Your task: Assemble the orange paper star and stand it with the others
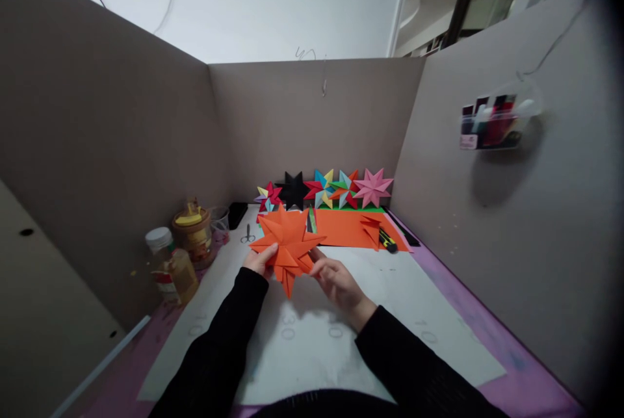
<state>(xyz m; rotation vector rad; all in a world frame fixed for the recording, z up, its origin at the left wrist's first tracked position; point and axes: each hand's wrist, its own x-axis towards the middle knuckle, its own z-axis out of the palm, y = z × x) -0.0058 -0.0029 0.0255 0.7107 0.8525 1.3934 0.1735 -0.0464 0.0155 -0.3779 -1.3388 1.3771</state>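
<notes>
An orange folded paper star (pixel 288 241) is held up above the white work sheet (pixel 390 314). My left hand (pixel 260 260) grips its lower left edge, thumb on the front. My right hand (pixel 336 283) pinches its lower right points with the fingertips. Both arms wear black sleeves. A small folded orange piece (pixel 371 231) lies on a flat orange sheet (pixel 341 228) behind the star.
Several finished paper stars (pixel 324 189) in mixed colours lean against the back wall. Bottles and a jar (pixel 181 255) stand at left, small scissors (pixel 247 233) beside them. A yellow-black cutter (pixel 388 240) lies at right. Grey partition walls enclose the desk; a pen holder (pixel 492 122) hangs on the right wall.
</notes>
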